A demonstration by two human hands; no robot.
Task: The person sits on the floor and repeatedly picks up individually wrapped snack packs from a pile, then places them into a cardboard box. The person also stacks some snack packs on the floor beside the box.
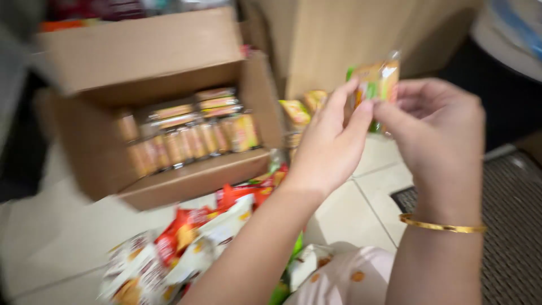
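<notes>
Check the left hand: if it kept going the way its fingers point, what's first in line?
The left hand points up and right, fingertips already on the small orange-and-green snack packet that the right hand also pinches. So the packet comes first; behind it stands a brown cardboard box, though depth is unclear.

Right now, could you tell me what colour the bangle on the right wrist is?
Gold, seen in the head view: the bangle.

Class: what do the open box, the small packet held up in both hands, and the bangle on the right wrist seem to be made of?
Open box: brown cardboard, matt, with folded flaps. Small packet: probably thin plastic film, glossy and printed orange and green; blur leaves this uncertain. Bangle: looks like gold-coloured metal, shiny and thin.
</notes>
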